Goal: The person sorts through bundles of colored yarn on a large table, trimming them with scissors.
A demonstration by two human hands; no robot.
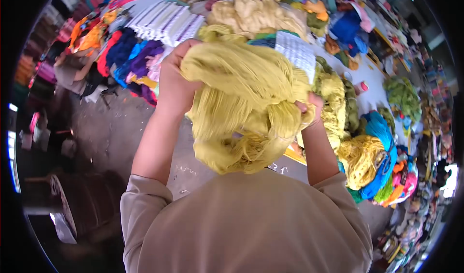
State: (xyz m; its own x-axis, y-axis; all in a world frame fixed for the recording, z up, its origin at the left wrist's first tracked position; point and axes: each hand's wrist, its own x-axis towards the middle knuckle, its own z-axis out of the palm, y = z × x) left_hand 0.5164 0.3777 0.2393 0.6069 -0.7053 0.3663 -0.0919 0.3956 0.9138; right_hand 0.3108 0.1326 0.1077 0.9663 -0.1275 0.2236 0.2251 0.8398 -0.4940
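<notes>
A large hank of yellow-green yarn (pixel 241 79) is held up in front of my chest, between both hands. My left hand (pixel 181 75) is closed around its upper left end. At the right side, my right hand (pixel 313 108) grips the gathered strands, its fingers partly covered by yarn. Loose loops hang down in the middle. Behind the right hand, more yellow-green hanks (pixel 332 104) lie on the table. A pale cream pile of yarn (pixel 251 14) sits just beyond the held hank.
White cloth with dark stripes (pixel 166 21) and a checked cloth (pixel 296 53) lie on the table (pixel 374 92). Golden yarn (pixel 362 159) and blue yarn (pixel 382 171) hang at the right edge. At the left, a person (pixel 72 72) sits near coloured yarn; a big drum (pixel 87 200) stands on the floor.
</notes>
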